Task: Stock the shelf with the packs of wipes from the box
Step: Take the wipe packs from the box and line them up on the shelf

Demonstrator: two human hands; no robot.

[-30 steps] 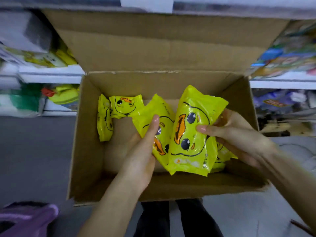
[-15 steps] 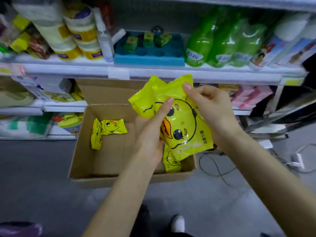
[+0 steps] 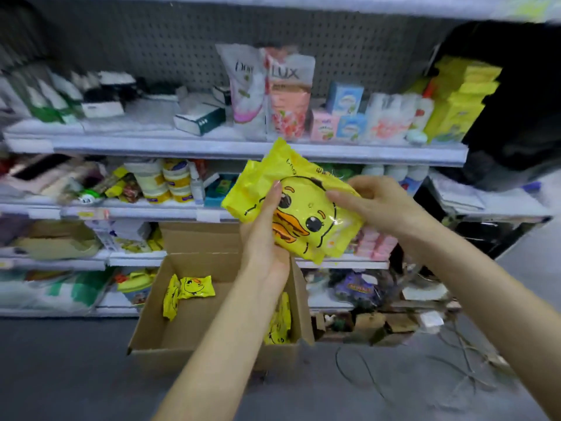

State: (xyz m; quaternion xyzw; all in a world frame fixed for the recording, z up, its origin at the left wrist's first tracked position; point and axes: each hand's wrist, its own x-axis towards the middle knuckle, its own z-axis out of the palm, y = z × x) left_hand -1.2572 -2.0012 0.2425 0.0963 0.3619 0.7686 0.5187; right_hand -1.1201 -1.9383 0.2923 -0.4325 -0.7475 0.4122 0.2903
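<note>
Mid-carry at frame centre: the left hand (image 3: 267, 235) and right hand (image 3: 373, 202) both clasp yellow packs (image 3: 306, 214) above the box (image 3: 194, 329). The next move likely needs a free spot on the shelf (image 3: 236, 148).

A shop aisle: pegboard-backed shelves (image 3: 236, 148) crowded with soap refills (image 3: 290, 95), tubs (image 3: 179, 180) and price tags (image 3: 208, 215)
</note>
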